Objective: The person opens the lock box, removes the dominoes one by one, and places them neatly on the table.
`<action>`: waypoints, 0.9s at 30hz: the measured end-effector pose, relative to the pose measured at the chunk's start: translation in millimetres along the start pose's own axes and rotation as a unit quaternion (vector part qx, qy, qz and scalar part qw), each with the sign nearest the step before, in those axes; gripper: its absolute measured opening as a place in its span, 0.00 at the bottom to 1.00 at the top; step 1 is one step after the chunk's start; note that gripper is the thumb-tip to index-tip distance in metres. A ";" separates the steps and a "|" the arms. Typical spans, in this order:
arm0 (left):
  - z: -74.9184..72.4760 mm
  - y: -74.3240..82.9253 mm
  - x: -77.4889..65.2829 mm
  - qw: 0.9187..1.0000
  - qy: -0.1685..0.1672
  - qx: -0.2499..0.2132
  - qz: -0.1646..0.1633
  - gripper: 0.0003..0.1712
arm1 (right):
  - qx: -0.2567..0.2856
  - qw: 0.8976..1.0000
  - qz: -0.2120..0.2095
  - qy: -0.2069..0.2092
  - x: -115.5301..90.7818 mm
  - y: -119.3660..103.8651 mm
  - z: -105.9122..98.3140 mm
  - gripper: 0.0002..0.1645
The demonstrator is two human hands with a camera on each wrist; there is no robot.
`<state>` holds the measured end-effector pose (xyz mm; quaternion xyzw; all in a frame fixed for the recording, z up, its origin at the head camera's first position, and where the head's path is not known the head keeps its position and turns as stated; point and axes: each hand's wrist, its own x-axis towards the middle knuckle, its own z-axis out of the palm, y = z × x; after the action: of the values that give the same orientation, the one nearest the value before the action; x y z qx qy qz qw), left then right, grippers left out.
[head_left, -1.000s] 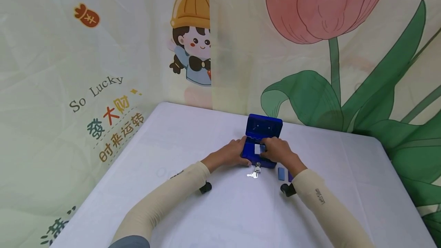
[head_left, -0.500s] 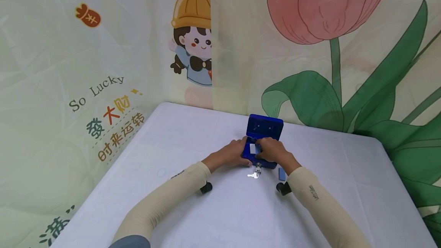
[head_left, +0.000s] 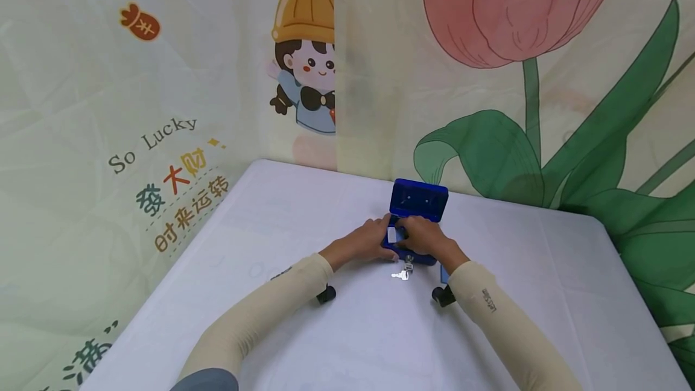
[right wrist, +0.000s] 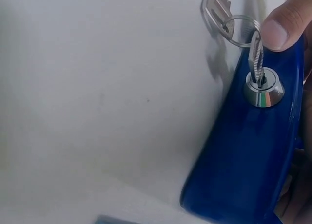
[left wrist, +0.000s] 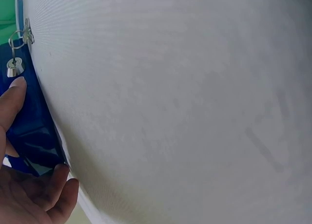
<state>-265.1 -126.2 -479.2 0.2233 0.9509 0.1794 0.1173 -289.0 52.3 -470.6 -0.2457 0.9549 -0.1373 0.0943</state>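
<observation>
An open blue cash box (head_left: pixel 418 199) stands on the table, lid raised at the back. Its front lock (right wrist: pixel 264 90) holds a key, with more keys (head_left: pixel 400 274) hanging from the ring. My left hand (head_left: pixel 368 241) grips the box's left side; in the left wrist view the thumb (left wrist: pixel 14 100) presses its front near the lock and the other fingers curl at its end. Inside the box, my right hand (head_left: pixel 426 236) pinches a small block (head_left: pixel 392 235), white at one end and light blue at the other, at the left. Its fingertips are partly hidden.
A flat light-blue piece (head_left: pixel 444 274) lies right of the box, partly covered by the right wrist. Black wrist cameras (head_left: pixel 327 294) hang under both forearms. The white table (head_left: pixel 347 330) meets printed cloth walls (head_left: pixel 374 107) at the back.
My right hand has moved left inside the box, carrying the white and light-blue block towards the left wall. Its forearm now covers the purple piece on the table. The left hand keeps its grip.
</observation>
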 end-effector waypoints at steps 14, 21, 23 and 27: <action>0.1 0.6 0.5 1.000 0.001 0.003 -0.003 0.64 | 0.018 1.000 -0.013 -0.001 -0.1 -1.5 1.9 0.29; -0.2 0.0 0.5 1.000 0.002 -0.005 0.002 0.64 | 0.022 1.000 -0.016 0.002 0.7 0.1 4.4 0.29; -0.5 -0.3 0.4 1.000 0.001 -0.011 0.004 0.64 | 0.023 1.000 -0.014 0.001 0.9 0.8 4.9 0.29; -0.8 -0.9 0.0 1.000 0.001 -0.022 0.010 0.63 | 0.025 1.000 -0.008 0.000 1.1 1.8 5.0 0.29</action>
<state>-265.7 -127.2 -478.9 0.2297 0.9446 0.2017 0.1194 -289.4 52.1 -476.1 -0.2510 0.9492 -0.1617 0.0996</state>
